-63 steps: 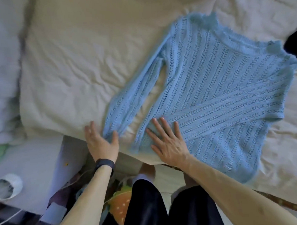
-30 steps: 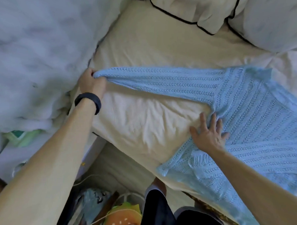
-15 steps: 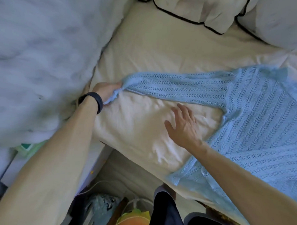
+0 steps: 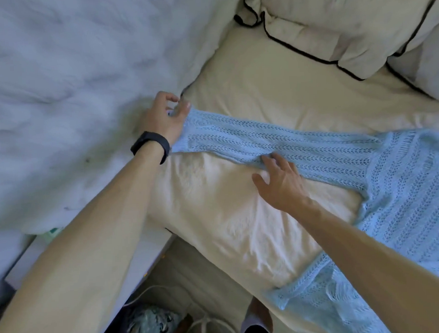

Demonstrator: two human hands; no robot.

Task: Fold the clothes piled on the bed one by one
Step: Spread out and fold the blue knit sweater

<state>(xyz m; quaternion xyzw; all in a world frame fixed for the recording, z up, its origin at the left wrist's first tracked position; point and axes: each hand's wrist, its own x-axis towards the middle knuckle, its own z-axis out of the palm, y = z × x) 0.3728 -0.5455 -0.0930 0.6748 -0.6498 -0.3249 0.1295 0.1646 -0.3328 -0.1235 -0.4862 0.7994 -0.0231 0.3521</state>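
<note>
Head view, single entry.

Item 1: sweater, light blue open knit; lies flat on the bed, whose sheet is cream; body at the right side of the frame; hem corner hangs over the near edge of the mattress at lower right.

Item 2: sleeve of the same garment; laid out leftward from the body across the sheet, lying flat, with its cuff at the left edge of the mattress, beside the duvet.

Item 3: left hand; placed at the cuff end, thumb resting on the knit, fingers loosely curled above it; a scrap of blue shows under the palm; whether the cuff is pinched or only touched cannot be told; black wristband on the wrist.

Item 4: right hand; fingers spread and fairly straight, tips meeting the lower edge of the sleeve about midway along it; thumb apart, lying on the bare sheet; nothing gripped.

Item 5: duvet, white, rumpled, filling the upper left.

Item 6: pillows, cream with black piping, at the upper right, well apart from both hands.
</note>
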